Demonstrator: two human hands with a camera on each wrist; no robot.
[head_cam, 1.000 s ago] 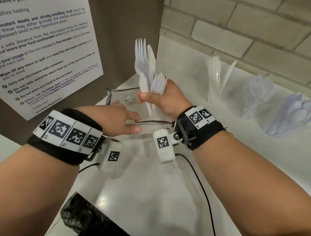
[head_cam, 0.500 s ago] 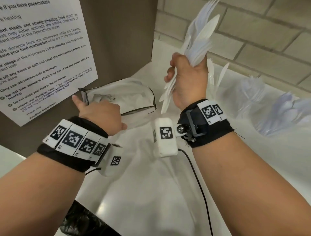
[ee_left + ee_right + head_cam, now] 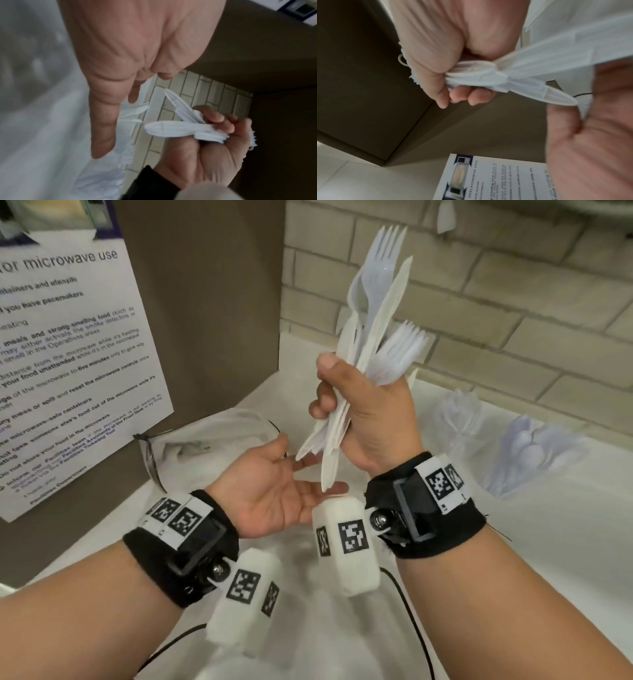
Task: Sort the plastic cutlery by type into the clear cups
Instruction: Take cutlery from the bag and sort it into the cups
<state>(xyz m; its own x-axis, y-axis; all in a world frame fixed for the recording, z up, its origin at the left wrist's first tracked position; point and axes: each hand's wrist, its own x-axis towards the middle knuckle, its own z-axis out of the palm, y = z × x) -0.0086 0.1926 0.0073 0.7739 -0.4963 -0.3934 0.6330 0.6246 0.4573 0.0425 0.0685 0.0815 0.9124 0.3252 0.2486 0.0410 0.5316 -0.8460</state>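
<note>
Right hand clenched a mixed cutlery bundle upright above the white table; left hand lay palm-up, fingers relaxed, beneath the handle ends. Two filled cups stood at right.

Cutlery — matt white plastic

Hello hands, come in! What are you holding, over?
Right hand grips a mixed bundle of forks and knives, held upright. Left hand open, palm up under the handles. Cups on the counter to the right, already holding cutlery. Nothing in the way.
</note>
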